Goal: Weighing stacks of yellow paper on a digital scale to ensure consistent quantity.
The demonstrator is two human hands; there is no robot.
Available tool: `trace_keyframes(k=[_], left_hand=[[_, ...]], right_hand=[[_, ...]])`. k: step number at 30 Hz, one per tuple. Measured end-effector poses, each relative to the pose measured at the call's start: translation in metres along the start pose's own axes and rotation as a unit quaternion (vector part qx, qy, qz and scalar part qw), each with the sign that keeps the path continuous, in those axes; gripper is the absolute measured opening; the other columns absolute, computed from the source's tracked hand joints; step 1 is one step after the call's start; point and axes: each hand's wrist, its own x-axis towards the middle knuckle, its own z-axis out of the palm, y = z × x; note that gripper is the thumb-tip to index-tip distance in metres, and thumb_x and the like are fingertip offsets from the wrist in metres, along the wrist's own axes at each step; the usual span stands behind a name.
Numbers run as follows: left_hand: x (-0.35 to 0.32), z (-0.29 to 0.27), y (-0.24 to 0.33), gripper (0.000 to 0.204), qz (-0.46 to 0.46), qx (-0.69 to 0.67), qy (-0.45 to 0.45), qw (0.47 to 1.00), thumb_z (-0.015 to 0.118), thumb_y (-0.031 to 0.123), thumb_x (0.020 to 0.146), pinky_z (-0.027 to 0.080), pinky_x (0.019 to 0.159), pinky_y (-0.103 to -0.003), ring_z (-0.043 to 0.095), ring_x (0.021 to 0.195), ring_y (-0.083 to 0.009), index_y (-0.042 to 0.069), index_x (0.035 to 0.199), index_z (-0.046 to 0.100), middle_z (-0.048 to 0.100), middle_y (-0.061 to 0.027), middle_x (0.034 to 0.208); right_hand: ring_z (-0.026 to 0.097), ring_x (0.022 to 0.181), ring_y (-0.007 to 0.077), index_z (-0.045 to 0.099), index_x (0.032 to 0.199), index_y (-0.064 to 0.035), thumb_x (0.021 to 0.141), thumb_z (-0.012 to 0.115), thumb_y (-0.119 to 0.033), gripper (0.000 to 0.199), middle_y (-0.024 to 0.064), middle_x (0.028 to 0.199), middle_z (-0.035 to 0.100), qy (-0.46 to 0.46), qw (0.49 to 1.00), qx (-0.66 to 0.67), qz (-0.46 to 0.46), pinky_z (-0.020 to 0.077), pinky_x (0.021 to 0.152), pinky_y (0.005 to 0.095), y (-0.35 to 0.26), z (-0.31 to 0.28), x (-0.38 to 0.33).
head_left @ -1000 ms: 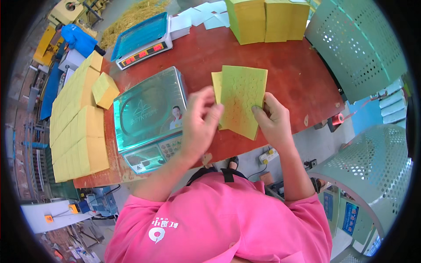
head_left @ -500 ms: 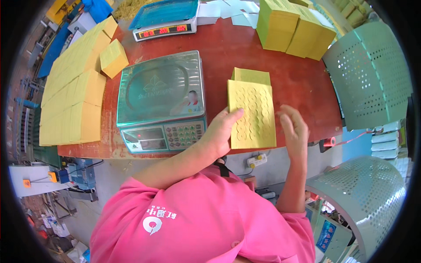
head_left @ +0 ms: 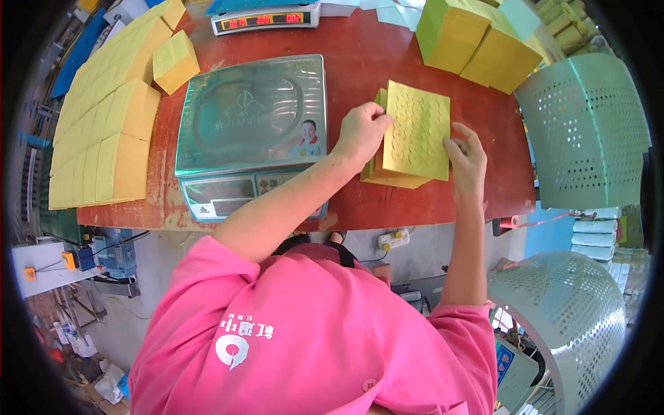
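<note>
A yellow paper sheet or thin stack (head_left: 417, 130), stamped with rows of coin-like rounds, is tilted between my hands. My left hand (head_left: 364, 136) is closed at its left edge, thumb and fingers pressed together there. At the right edge, my right hand (head_left: 468, 160) closes its thumb and bent fingers on the paper. Directly below lies a thicker block of yellow paper (head_left: 395, 179) on the red table (head_left: 360, 204), mostly covered by the stamped paper. How many sheets my hands hold cannot be made out.
Left of my hands stands a metal-topped scale (head_left: 249, 124). Yellow paper blocks (head_left: 104, 138) line the table's left side, with a separate block (head_left: 175, 62) beside them. More blocks (head_left: 453, 34) stand far right, near a perforated metal guard (head_left: 581, 131). Another scale (head_left: 266, 22) sits at the back.
Both hands and the stamped paper have moved farther from my body. The right hand, apart from the paper before, is now at its right edge. The lower block shows more at its near side.
</note>
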Motion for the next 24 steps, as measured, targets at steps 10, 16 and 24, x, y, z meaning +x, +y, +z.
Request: trace_keyframes(k=[10,16,24], left_hand=[[0.004,-0.004,-0.017,0.017,0.059,0.155,0.111,0.98,0.066,0.016,0.086,0.041,0.054,-0.03,0.05,0.06,-0.0098,-0.001,0.084,0.064,0.06,-0.0038,0.07],[0.007,-0.003,-0.014,0.016,0.01,0.134,0.082,0.987,0.064,0.019,0.089,0.038,0.044,-0.025,0.051,0.055,-0.0086,0.003,0.087,0.061,0.058,-0.0011,0.072],[0.0,-0.001,-0.012,0.023,0.01,0.159,0.11,0.981,0.066,0.02,0.084,0.049,0.069,-0.036,0.062,0.07,-0.0205,-0.003,0.082,0.063,0.066,-0.0132,0.076]], right_hand=[[0.06,0.074,0.0095,0.06,0.121,0.0029,0.086,0.065,-0.006,0.037,0.0073,0.086,0.068,-0.009,0.996,-0.083,-0.024,0.0463,0.065,0.0237,0.022,0.008,0.017],[0.062,0.076,0.0111,0.064,0.117,-0.0012,0.082,0.069,-0.011,0.037,0.0065,0.086,0.069,0.011,0.996,-0.086,-0.035,0.05,0.07,0.027,0.038,0.007,0.025],[0.058,0.07,0.012,0.065,0.115,-0.0029,0.083,0.069,-0.013,0.034,0.0045,0.081,0.067,0.009,0.99,-0.134,-0.034,0.0483,0.066,0.0285,0.033,0.006,0.016]])
